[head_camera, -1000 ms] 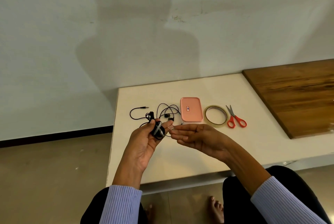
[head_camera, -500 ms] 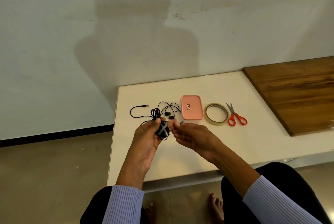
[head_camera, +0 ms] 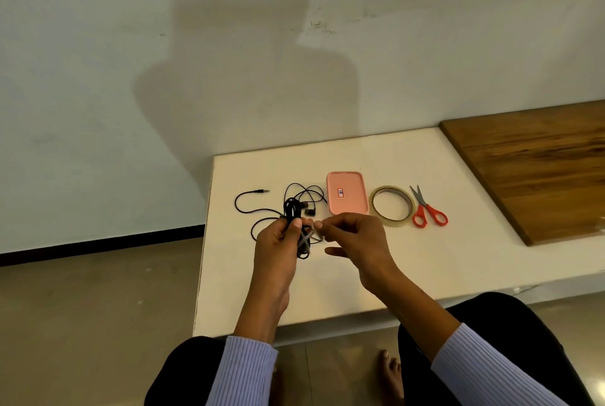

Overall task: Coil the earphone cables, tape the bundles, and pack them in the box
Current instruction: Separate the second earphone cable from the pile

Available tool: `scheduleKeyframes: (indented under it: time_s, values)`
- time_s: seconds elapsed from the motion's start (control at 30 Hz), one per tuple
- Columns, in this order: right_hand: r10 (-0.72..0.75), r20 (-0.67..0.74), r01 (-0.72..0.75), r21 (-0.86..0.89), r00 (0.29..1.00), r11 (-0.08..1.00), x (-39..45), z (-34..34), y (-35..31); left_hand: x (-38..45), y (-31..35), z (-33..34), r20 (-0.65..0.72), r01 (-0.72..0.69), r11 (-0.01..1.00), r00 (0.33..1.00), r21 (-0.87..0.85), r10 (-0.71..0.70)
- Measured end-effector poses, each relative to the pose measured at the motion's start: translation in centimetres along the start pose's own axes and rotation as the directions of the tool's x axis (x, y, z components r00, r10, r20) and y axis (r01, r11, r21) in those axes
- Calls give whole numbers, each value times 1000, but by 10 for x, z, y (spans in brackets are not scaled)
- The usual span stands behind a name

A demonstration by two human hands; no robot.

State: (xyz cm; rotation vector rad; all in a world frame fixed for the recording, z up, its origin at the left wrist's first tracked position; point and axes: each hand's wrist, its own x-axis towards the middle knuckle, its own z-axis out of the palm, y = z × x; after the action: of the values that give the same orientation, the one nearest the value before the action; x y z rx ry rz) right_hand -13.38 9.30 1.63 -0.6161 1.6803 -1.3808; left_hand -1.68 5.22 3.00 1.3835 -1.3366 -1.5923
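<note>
Taping a coiled earphone bundle above the worktop (head_camera: 458, 261)

Left hand (head_camera: 278, 248) grips the black bundle (head_camera: 302, 242); right hand (head_camera: 357, 242) pinches a tape strip (head_camera: 307, 237) against it. Pink box (head_camera: 347, 193), tape roll (head_camera: 393, 206), scissors (head_camera: 425, 212) lie just beyond.

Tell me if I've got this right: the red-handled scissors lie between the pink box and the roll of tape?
Not quite. In the head view the clear roll of tape lies in the middle, with the pink rectangular box on one side and the red-handled scissors on the other, at the row's end.
</note>
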Motion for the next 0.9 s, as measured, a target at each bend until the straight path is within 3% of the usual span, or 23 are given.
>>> scheduleKeyframes:
  time_s: [0.23,0.33,0.43,0.57,0.9]
  values:
    - [-106,-28,101,-146,994,984,-2,0,3,2,1,-2,-31,148,983,988,-107,-152]
    - [-74,-24,73,-50,997,996,1,-9,-4,5,0,-8,-49,106,994,993,-41,-108]
    - [11,126,-20,74,992,997,-2,-15,-9,2,-2,-7,18,31,995,999,95,-33]
    - [39,225,-56,71,974,996,-6,-10,-6,-2,-8,2,57,-112,969,993,221,102]
    - [39,190,-56,89,981,994,-9,-7,-4,-7,-8,7,79,-285,880,958,381,276]
